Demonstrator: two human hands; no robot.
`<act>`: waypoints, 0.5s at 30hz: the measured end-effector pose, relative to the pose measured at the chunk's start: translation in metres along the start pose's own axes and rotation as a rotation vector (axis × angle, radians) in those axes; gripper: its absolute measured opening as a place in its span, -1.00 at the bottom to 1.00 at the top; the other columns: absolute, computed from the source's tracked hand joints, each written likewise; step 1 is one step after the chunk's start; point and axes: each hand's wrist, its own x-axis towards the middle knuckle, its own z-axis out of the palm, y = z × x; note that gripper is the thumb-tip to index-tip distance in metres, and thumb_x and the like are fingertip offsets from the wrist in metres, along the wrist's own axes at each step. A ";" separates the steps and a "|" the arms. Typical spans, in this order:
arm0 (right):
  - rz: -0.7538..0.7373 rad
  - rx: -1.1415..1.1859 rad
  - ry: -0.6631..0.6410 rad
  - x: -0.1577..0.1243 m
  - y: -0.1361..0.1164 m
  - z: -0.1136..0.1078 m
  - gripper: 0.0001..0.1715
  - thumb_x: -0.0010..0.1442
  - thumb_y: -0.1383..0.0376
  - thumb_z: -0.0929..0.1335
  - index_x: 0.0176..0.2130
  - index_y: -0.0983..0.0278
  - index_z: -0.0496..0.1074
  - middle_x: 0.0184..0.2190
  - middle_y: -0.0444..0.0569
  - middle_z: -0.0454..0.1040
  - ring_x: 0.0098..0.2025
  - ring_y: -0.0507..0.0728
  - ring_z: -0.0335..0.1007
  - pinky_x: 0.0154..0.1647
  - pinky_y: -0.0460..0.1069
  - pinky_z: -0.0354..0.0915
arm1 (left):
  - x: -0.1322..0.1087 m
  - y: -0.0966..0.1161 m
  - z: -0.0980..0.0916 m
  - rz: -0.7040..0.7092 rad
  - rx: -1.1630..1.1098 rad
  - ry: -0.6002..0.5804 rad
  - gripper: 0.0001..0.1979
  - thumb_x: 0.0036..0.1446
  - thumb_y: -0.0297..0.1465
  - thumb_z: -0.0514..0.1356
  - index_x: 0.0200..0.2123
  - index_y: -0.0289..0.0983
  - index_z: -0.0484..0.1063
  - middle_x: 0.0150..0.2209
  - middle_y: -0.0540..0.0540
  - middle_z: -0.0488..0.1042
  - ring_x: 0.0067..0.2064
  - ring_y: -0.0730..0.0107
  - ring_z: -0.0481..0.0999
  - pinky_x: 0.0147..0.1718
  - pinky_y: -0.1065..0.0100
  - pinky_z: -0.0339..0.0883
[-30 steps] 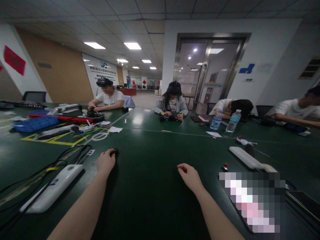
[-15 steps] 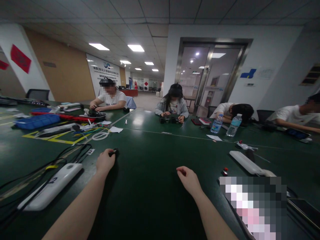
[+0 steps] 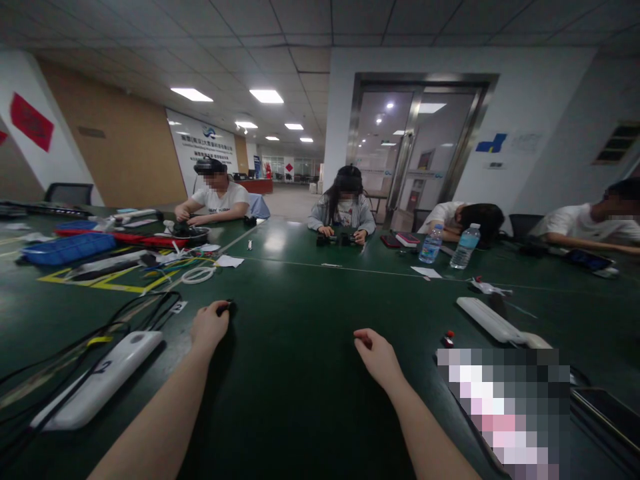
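My left hand (image 3: 210,327) rests over the green tabletop left of centre, fingers closed around a small black object (image 3: 230,304). Only a sliver of that object shows past the fingertips, so its kind cannot be made out. On the right, my right hand (image 3: 376,355) hovers or rests at the table, its thumb and fingers curled together in a pinch. Whatever it may hold is hidden. Left of my left arm lies a white power strip (image 3: 107,377) marked 2, with black cables (image 3: 120,320) running around it.
A blurred-out screen device (image 3: 505,413), a phone (image 3: 607,413) and another white power strip (image 3: 487,320) lie at right. Two water bottles (image 3: 466,245) stand farther back. Blue tray (image 3: 67,248) and tangled wires (image 3: 160,270) sit at far left. Several people sit around the table.
The view has shifted slightly, and things appear a little farther left. Less of the black object shows at my left fingertips. My right hand keeps its pinch.
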 end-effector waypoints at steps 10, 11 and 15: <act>-0.006 -0.001 -0.002 -0.001 -0.001 0.000 -0.69 0.12 0.29 0.26 -0.11 0.22 0.41 -0.18 -0.06 0.47 -0.15 0.10 0.40 -0.17 -0.02 0.31 | 0.001 -0.001 0.002 -0.017 -0.030 0.048 -0.57 0.08 -0.28 0.02 0.02 -0.26 0.33 -0.06 -0.28 0.41 -0.02 0.05 0.40 -0.10 0.15 0.30; -0.012 0.003 -0.001 -0.001 -0.001 0.000 -0.69 0.12 0.29 0.27 -0.11 0.22 0.41 -0.18 -0.06 0.47 -0.15 0.11 0.40 -0.16 -0.02 0.31 | 0.001 -0.001 0.002 -0.017 -0.030 0.067 -0.54 0.08 -0.28 0.02 0.05 -0.32 0.30 -0.05 -0.30 0.40 0.00 0.05 0.39 -0.09 0.15 0.29; -0.026 0.013 0.005 -0.001 0.000 0.001 -0.70 0.11 0.29 0.27 -0.13 0.22 0.42 -0.22 -0.07 0.48 -0.17 0.12 0.40 -0.16 0.01 0.32 | 0.000 0.000 0.001 -0.044 0.046 0.071 -0.52 0.07 -0.29 0.03 0.01 -0.45 0.35 -0.04 -0.40 0.39 0.01 -0.01 0.37 -0.06 0.16 0.27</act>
